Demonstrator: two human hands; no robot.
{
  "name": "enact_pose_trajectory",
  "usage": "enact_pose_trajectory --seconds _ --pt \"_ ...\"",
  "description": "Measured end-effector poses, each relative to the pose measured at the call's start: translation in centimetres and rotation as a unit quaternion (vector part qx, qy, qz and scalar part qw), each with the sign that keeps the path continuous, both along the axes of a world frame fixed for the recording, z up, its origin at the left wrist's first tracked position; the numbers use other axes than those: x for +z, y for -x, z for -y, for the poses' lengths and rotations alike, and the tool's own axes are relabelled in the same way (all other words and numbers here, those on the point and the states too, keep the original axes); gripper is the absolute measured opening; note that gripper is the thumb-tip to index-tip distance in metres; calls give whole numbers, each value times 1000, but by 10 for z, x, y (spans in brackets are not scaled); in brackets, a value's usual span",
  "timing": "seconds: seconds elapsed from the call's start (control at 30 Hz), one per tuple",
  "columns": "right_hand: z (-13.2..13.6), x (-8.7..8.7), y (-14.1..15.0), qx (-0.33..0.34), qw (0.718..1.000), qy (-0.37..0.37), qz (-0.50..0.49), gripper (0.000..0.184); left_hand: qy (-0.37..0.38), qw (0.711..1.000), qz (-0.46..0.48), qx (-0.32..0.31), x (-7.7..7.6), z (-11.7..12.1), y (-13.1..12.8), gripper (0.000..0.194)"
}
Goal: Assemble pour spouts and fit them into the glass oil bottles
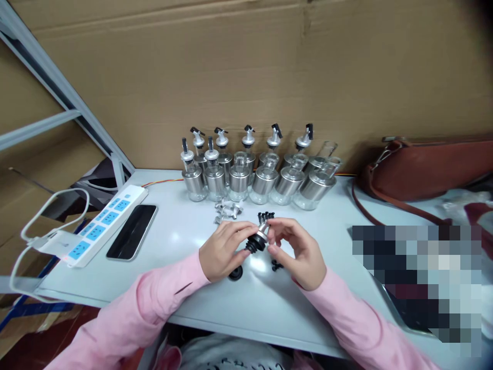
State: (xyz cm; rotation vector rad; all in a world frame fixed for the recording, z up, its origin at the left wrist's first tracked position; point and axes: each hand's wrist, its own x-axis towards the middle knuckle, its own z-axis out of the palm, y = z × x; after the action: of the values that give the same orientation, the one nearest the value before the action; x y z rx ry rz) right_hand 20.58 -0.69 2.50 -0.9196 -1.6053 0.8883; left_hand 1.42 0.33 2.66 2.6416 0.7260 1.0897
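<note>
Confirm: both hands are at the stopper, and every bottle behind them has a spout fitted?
Not every bottle: the head view shows several open bottles among those with spouts. The left hand and right hand are at the stopper.

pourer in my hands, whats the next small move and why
I'd probably steady the black stopper in the left hand and gently press the silver spout with the right hand to check its fit: the parts already meet, the right fingertips are beside them, and fingers partly hide the piece.
</note>
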Motion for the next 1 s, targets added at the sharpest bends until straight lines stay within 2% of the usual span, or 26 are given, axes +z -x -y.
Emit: enact_pose_trajectory --seconds 0.1,0.27,0.4,0.6,0.77,1.0 --pt "3 2 2 -8 997 -60 48 35 -20 1000 2 5 1 0 -1 35" --pt "3 2 4 -23 989 -107 95 19 -34 999 -1 13 1 -1 -2 36" --pt "2 1 4 -24 992 -94 85 13 -21 1000 2 10 0 0 -2 38" --pt "4 0 4 -21 995 -73 70 10 50 998 17 18 1 0 -1 45" --pt "5 0 5 -11 995 -60 74 10 82 997 12 1 1 -1 -2 35" --pt "4 3 6 14 989 -105 101 27 70 997 -2 41 2 -1 -3 25"
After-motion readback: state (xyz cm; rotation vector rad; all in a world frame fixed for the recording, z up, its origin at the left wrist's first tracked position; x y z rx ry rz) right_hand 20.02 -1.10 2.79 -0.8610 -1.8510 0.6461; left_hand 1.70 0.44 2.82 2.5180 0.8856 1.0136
